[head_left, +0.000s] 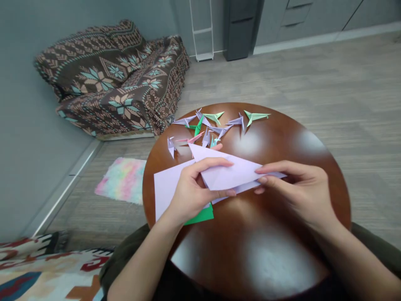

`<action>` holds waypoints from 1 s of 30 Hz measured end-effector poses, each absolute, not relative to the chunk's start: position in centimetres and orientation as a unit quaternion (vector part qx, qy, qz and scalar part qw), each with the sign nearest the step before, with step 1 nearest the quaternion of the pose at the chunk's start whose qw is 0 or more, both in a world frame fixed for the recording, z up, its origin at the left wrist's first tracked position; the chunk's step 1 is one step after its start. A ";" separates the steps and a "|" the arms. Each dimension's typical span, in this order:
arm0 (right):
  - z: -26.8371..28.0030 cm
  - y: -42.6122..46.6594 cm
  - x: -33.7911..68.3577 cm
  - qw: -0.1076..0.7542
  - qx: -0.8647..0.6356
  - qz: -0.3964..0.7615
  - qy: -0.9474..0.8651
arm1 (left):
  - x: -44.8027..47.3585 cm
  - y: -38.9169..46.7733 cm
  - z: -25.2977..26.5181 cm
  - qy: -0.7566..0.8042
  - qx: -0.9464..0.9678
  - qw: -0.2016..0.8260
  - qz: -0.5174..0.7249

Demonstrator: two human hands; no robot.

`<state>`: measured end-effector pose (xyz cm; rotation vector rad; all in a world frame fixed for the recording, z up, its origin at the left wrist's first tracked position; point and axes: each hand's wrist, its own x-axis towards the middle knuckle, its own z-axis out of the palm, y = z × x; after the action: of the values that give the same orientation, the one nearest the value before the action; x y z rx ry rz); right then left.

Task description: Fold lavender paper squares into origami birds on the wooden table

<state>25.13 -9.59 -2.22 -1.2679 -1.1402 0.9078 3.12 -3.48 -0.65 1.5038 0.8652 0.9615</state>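
Between my hands is a lavender sheet of origami paper [233, 169], folded into a layered triangular shape and raised over the table. My left hand [197, 186] grips its left part, thumb at the lower edge and fingers over and behind it. At the right, my right hand [297, 188] pinches the narrow corner between thumb and fingers. Below my left hand lies flat lavender paper [167, 188], with green paper [200, 215] showing beside it. Several small folded paper cranes [219, 130] in lavender, green, pink and blue stand beyond the held paper.
Everything rests on a round, glossy brown table [282, 142]. A sofa with a patterned cover [125, 83] stands at the far left, near a fluffy pastel rug [122, 182]. Grey cabinets [291, 21] and a white rack [202, 31] line the back.
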 end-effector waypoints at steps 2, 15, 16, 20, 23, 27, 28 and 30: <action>-2.2 -9.6 25.2 0.553 -0.528 0.397 -0.508 | 3.1 -3.4 -0.7 0.365 0.610 0.588 0.385; -2.6 -9.7 25.0 0.536 -0.533 0.367 -0.542 | 3.2 -4.0 -2.9 0.491 0.505 0.566 0.429; -2.7 -9.7 25.0 0.537 -0.543 0.361 -0.536 | 3.2 -4.1 -2.9 0.497 0.502 0.559 0.436; -2.6 -9.8 24.9 0.532 -0.569 0.369 -0.507 | 3.6 -4.4 -2.8 0.503 0.500 0.544 0.448; -2.4 -9.7 24.7 0.548 -0.561 0.396 -0.477 | 3.8 -4.5 -2.5 0.500 0.503 0.547 0.445; -2.2 -9.7 24.3 0.567 -0.555 0.399 -0.460 | 3.9 -4.4 -2.2 0.492 0.510 0.547 0.445; -2.1 -9.7 24.2 0.568 -0.556 0.395 -0.461 | 3.9 -4.4 -2.2 0.493 0.514 0.541 0.447; -2.1 -9.8 24.0 0.568 -0.555 0.390 -0.466 | 3.8 -4.4 -2.1 0.498 0.523 0.524 0.452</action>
<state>24.00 -9.82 -2.12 -1.3035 -1.0938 0.9165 3.80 -4.38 -2.14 1.2510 1.1914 1.0811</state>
